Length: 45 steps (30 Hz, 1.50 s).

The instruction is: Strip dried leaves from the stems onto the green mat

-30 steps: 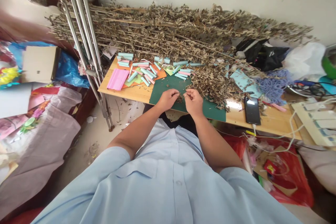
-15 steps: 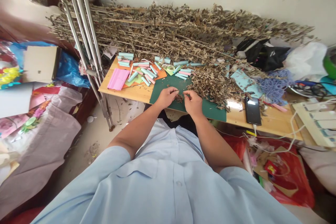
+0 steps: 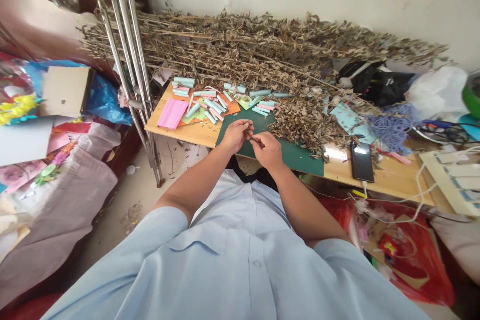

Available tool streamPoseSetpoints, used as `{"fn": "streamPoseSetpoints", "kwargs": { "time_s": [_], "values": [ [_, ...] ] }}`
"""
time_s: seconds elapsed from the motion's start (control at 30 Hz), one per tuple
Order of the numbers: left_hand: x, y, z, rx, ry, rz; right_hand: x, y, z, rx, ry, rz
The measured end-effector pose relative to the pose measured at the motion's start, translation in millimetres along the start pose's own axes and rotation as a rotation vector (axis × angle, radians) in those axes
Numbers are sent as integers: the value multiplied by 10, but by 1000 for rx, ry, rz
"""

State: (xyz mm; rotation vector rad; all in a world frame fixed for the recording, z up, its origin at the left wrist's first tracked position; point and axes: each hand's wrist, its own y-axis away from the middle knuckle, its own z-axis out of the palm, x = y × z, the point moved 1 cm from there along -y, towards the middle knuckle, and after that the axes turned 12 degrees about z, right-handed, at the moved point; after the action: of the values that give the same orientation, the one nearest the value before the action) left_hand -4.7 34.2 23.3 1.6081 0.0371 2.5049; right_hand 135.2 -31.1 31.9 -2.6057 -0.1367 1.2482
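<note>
- The left hand (image 3: 237,136) and right hand (image 3: 267,151) are held close together above a green cutting mat (image 3: 296,164).
- A thin dried sprig (image 3: 252,138) is pinched narrowly between the right hand's fingers (image 3: 257,142); the left hand's grip cannot be told.
- The sprig could be crumbled if squeezed too hard.
- Pale blue paper rolls (image 3: 210,107) could be scattered if brushed, and dried branches (image 3: 240,52) crowd the surface (image 3: 195,134).

Bright, even daylight filled the scene, leaving only soft, faint shadows. A white patch of glare lay on the pale wooden tabletop (image 3: 390,182), just left of the glossy black phone (image 3: 362,161). Wide-angle distortion bowed the steel crutch (image 3: 127,60) at far left, yet nothing looked blurred.
</note>
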Motion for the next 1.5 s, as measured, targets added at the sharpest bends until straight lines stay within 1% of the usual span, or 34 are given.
{"fn": "streamPoseSetpoints", "kwargs": {
  "time_s": [0.1, 0.23, 0.3, 0.4, 0.47, 0.53, 0.63, 0.7, 0.8, 0.93, 1.03, 1.1, 1.17, 1.33, 1.5],
  "values": [
    [-9, 39, 52, 30, 11, -20, -8, 16, 39, -47, 62, -41],
    [-18, 122, 124, 28, -37, -35, -2, 36, 57, -54, 176, -22],
    [-10, 160, 140, 30, -28, -34, -5, 42, 47, -38, 170, -17],
    [-4, 205, 138, 23, 6, -50, -8, 30, 23, 17, 69, 2],
    [-10, 232, 126, 5, 26, -61, 7, 8, 11, 62, -23, 49],
    [-21, 258, 110, -38, 49, -61, 41, -17, 9, 89, -106, 131],
    [-35, 290, 85, -125, 60, -61, 106, -45, 22, 82, -235, 288],
    [-39, 301, 65, -166, 28, -60, 134, -50, 28, 75, -305, 367],
    [-47, 297, 30, -188, -52, -31, 135, -47, 17, 76, -330, 421],
    [-74, 257, -8, -178, -139, 57, 114, -51, -11, 39, -333, 451],
    [-98, 223, -29, -166, -186, 86, 128, -66, -24, 74, -344, 496],
    [-112, 209, -39, -168, -199, 92, 151, -77, -24, 110, -371, 505],
    [-122, 205, -45, -179, -213, 104, 181, -84, -14, 113, -416, 486],
    [-123, 228, -46, -222, -294, 119, 274, -95, 42, 68, -442, 445],
    [-87, 253, -32, -207, -338, 96, 338, -87, 95, 43, -490, 445]
  ]
}}
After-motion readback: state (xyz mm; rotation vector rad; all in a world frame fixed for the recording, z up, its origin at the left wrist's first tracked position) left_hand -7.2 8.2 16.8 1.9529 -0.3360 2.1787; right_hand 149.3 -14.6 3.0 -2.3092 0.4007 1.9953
